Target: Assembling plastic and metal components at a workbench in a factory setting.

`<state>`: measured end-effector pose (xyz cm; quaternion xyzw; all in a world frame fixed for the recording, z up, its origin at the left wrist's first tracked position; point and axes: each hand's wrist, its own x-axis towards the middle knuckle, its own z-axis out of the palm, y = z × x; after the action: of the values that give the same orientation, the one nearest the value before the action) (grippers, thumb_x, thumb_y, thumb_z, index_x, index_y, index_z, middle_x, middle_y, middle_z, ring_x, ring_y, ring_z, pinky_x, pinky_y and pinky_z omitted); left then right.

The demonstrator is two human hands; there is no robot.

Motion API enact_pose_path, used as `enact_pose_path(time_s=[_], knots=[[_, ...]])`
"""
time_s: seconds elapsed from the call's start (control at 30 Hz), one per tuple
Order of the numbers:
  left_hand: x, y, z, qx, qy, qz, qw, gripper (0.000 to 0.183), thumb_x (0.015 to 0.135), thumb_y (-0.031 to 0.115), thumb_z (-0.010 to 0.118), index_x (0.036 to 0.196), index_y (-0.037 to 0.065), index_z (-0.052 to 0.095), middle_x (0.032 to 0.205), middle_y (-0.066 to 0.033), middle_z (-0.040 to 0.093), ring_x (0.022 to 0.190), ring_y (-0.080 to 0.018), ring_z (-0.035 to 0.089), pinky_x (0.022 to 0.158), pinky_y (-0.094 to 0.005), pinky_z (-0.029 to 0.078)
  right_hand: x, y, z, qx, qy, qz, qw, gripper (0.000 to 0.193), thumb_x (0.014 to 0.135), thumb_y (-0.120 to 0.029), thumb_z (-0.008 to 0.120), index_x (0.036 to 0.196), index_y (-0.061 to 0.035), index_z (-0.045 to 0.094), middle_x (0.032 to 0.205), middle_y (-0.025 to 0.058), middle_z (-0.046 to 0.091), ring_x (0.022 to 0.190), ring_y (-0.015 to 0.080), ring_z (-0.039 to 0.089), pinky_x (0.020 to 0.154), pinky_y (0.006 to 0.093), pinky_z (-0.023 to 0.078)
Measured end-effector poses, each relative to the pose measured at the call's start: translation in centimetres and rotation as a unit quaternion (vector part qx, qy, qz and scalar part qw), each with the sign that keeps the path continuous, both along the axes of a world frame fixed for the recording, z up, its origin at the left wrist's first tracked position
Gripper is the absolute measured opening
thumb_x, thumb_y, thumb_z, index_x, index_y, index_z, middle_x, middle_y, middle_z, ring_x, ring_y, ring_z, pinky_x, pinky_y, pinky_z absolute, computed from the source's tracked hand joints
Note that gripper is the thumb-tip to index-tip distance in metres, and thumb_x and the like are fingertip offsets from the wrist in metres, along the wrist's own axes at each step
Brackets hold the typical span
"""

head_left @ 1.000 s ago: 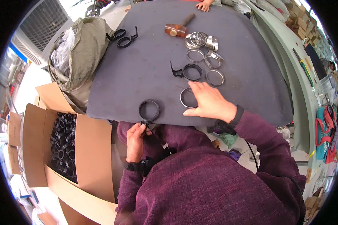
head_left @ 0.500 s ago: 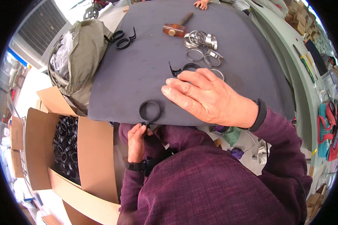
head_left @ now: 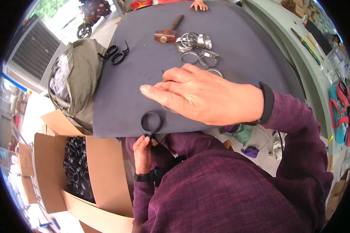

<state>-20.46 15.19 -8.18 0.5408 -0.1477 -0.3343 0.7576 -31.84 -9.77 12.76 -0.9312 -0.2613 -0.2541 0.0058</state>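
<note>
My left hand [head_left: 142,155] is closed on the short stem of a black ring [head_left: 151,122], which stands up at the table's near edge. My right hand [head_left: 206,93] hangs over the table to the right of it, fingers bent and thumb hidden underneath. A thin curved edge of a metal ring [head_left: 170,110] peeks out below these fingers; most of it is hidden. Beyond the hand are more metal rings [head_left: 189,58], some piled together, beside a mallet [head_left: 165,36] with a reddish head and wooden handle.
Several black rings with stems [head_left: 118,58] lie at the table's [head_left: 132,85] far left. An open cardboard box [head_left: 107,174] full of black rings stands at left, below a grey-green sack [head_left: 81,73]. Another person's hand [head_left: 199,5] rests on the far edge.
My right hand has moved left toward the black ring, its fingers now more bent. A curved metal edge now shows beneath it. My left hand keeps its hold; the view has shifted.
</note>
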Motion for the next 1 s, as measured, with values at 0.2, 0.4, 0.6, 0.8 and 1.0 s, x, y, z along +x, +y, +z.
enact_pose_path(time_s=[0.2, 0.4, 0.6, 0.8, 1.0], knots=[[-0.1, -0.1, 0.3, -0.013, 0.006, -0.005, 1.000, 0.018, 0.092, 0.013, 0.050, 0.082, -0.001, 0.057, 0.075, -0.0085, 0.059, 0.073, -0.0172, 0.055, 0.074, -0.0305, 0.043, 0.1, -0.5, 0.3, 0.056, 0.168, -0.002, 0.984, 0.081, 0.064, -0.003, 0.065, 0.135, 0.0120, 0.030, 0.094, 0.0169, 0.059, 0.095, 0.0308, 0.051, 0.082, 0.0387, 0.042], [-0.1, 0.1, 0.3, 0.007, 0.002, 0.004, 1.000, 0.018, 0.092, 0.013, 0.051, 0.081, 0.000, 0.056, 0.075, -0.0084, 0.059, 0.073, -0.0171, 0.055, 0.074, -0.0302, 0.043, 0.6, 0.1, 0.7, 0.147, 0.338, -0.022, 0.929, 0.098, 0.061, -0.007, 0.065, 0.145, 0.0059, 0.016, 0.103, 0.0190, 0.055, 0.094, 0.0341, 0.049, 0.087, 0.0406, 0.041], [0.0, -0.1, 0.2, -0.001, -0.003, 0.006, 1.000, 0.018, 0.092, 0.013, 0.051, 0.080, 0.001, 0.056, 0.075, -0.0073, 0.059, 0.073, -0.0163, 0.055, 0.074, -0.0293, 0.043, 0.0, 0.1, 0.9, 0.333, 0.398, 0.045, 0.854, 0.107, 0.062, -0.005, 0.070, 0.150, -0.0080, 0.011, 0.125, 0.0175, 0.052, 0.104, 0.0308, 0.055, 0.093, 0.0379, 0.045], [-0.3, -0.1, 0.6, 0.005, 0.015, 0.016, 1.000, 0.018, 0.092, 0.013, 0.050, 0.079, 0.002, 0.056, 0.074, -0.0055, 0.059, 0.072, -0.0149, 0.054, 0.073, -0.0280, 0.043, -0.2, 0.5, -0.6, 0.407, 0.304, 0.139, 0.850, 0.109, 0.061, 0.003, 0.072, 0.150, -0.0050, 0.009, 0.130, 0.0170, 0.050, 0.119, 0.0283, 0.051, 0.104, 0.0385, 0.040], [-0.4, -0.2, 0.6, 0.006, 0.019, 0.019, 1.000, 0.019, 0.092, 0.013, 0.050, 0.078, 0.001, 0.056, 0.073, -0.0052, 0.058, 0.073, -0.0142, 0.053, 0.073, -0.0271, 0.041, -0.6, 1.0, -1.9, 0.348, 0.186, 0.162, 0.904, 0.105, 0.061, 0.004, 0.074, 0.148, -0.0012, 0.015, 0.128, 0.0191, 0.051, 0.118, 0.0297, 0.052, 0.102, 0.0384, 0.040]])
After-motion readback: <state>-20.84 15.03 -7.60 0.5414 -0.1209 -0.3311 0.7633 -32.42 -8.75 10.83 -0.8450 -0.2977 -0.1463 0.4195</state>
